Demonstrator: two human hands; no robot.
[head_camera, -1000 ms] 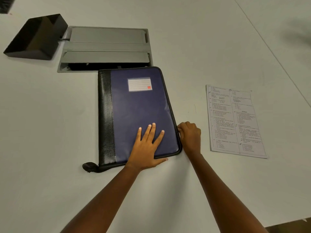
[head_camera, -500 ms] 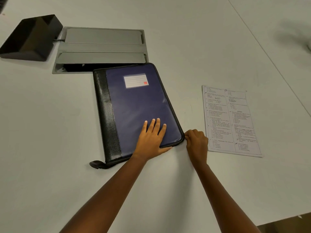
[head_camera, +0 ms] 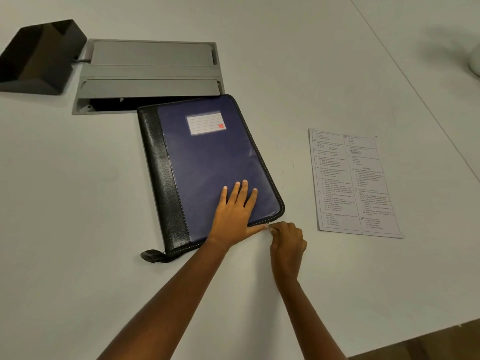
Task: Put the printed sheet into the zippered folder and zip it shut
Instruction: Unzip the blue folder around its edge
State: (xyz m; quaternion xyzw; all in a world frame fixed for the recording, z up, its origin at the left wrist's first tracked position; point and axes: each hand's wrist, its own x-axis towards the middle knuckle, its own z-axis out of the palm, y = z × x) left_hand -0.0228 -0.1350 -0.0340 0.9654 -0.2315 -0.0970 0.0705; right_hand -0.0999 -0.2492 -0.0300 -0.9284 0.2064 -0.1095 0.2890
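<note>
Zippered folder [head_camera: 207,157] closed mid-worktop [head_camera: 78,190]; printed sheet [head_camera: 350,183] lies to its right.
Left hand [head_camera: 233,214] presses flat on it; right hand [head_camera: 287,236] pinches zipper pull [head_camera: 269,225].

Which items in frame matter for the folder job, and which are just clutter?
In the job:
zippered folder, flat on the table
printed sheet, lying apart to its right
left hand, flat on the folder
right hand, pinching the zipper pull

Lying about:
black box, far left
grey hatch in the table, at the folder's far end
</note>
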